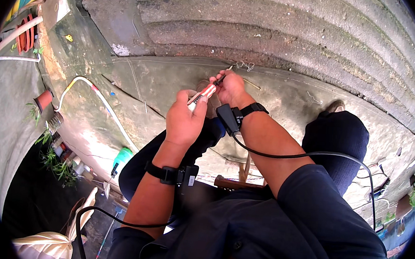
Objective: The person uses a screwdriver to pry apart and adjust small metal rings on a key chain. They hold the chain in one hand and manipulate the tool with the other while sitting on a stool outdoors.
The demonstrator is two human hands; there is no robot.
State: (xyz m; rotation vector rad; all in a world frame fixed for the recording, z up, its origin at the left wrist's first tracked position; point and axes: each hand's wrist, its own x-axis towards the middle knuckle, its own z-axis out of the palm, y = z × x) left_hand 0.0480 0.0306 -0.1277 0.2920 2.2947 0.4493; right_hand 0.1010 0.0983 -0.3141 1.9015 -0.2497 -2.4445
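My left hand [184, 120] is closed around a red-and-white handled tool [208, 91], its thumb lying along the handle. What kind of tool it is I cannot make out. The tool slants up and right toward my right hand [232, 89], whose fingers are pinched around a thin dark piece [217, 82] at the tool's far end. A slim pale tip [230, 68] sticks out beyond the right fingers. Whether the dark piece belongs to the tool or is separate is hidden by the fingers. Both hands are close together above a shoe, between my knees.
Broad concrete steps [274, 41] rise ahead. A thin stick [252, 84] and tangled pale string [245, 65] lie on the ground by the right hand. A white hose [102, 98] curves at left, near a green bottle-like object [124, 156]. Black cables run from both wrist devices.
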